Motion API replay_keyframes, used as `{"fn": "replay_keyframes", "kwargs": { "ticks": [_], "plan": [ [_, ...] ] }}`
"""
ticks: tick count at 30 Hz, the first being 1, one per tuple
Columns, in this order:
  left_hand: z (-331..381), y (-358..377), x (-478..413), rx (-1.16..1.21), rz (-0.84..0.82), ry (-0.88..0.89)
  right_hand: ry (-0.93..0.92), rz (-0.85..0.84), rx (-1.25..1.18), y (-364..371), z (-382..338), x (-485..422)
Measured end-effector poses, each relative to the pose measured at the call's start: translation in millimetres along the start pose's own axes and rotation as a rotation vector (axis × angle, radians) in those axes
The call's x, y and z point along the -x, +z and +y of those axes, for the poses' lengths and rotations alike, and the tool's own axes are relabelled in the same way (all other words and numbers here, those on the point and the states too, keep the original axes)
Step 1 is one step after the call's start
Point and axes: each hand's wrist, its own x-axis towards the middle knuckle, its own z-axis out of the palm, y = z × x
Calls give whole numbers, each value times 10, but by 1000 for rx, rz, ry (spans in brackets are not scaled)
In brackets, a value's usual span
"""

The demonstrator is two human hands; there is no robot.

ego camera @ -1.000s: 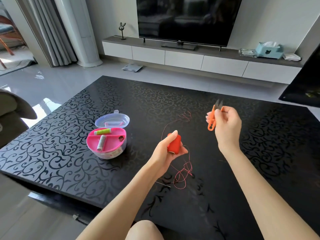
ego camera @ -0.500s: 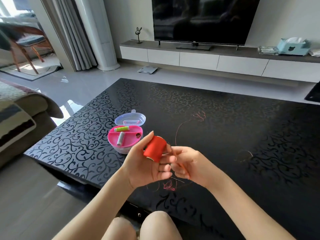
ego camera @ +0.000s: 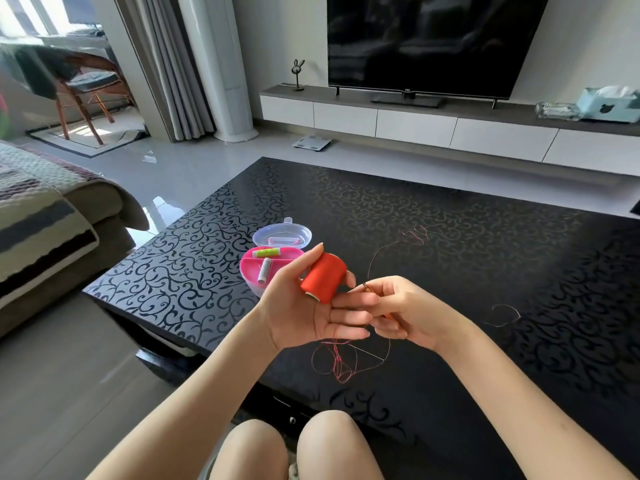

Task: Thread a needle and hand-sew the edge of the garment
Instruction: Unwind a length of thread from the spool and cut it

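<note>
Red spool (ego camera: 323, 278), one, left hand (ego camera: 301, 317), snips (ego camera: 366, 286), right hand (ego camera: 412, 313)

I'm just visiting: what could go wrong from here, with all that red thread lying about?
The left hand holds the round red thread spool in a light grip; it might slip and roll away.
The right hand holds small orange snips, tip close to the other hand's fingers, which could get nicked.
The loose red thread lies tangled on the black patterned table; pulling it may tighten knots.

Home living room: television (ego camera: 433, 43), sofa (ego camera: 52, 216), patterned black coffee table (ego camera: 450, 230).
</note>
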Motion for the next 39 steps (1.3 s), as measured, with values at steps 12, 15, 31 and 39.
{"fn": "replay_keyframes", "kwargs": {
  "ticks": [12,15,31,39],
  "plan": [
    [371,507,-294,-397,274,9,-202,316,278,-397,-671,441],
    [405,649,-361,-226,237,139,-250,371,346,-440,-937,495],
    [714,872,-105,-627,454,-109,-137,356,594,-346,-1197,615],
    [819,907,4,-855,604,-221,-76,396,683,-207,-902,474]
  ]
}}
